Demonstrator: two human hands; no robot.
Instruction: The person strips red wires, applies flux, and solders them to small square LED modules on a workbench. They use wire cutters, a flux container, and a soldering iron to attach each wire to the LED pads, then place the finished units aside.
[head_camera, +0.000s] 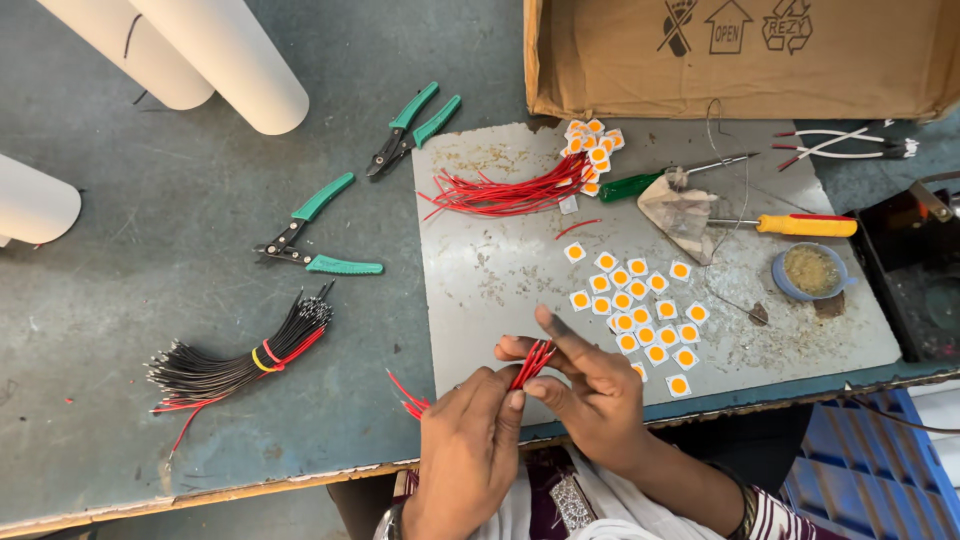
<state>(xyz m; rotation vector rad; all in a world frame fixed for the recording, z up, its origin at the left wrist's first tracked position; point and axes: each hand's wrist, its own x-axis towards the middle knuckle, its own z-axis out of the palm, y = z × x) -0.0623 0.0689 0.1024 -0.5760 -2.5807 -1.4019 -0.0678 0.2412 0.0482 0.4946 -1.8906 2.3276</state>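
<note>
A grey metal plate (520, 250) lies on the workbench (150, 250), with small square yellow-centred chips (640, 310) spread right of centre. At its near edge, the left hand (465, 450) and right hand (590, 390) both pinch a thin bunch of red wires (532, 362), fingers closed on it.

The fingers (520, 385) hide the middle of the red wires (535, 360); beyond them, the cardboard box (740, 60) runs off the top edge.

Both hands are up close together at the table edge, left hand (466, 440) and right hand (585, 385), fingertips pinched and touching.
</note>
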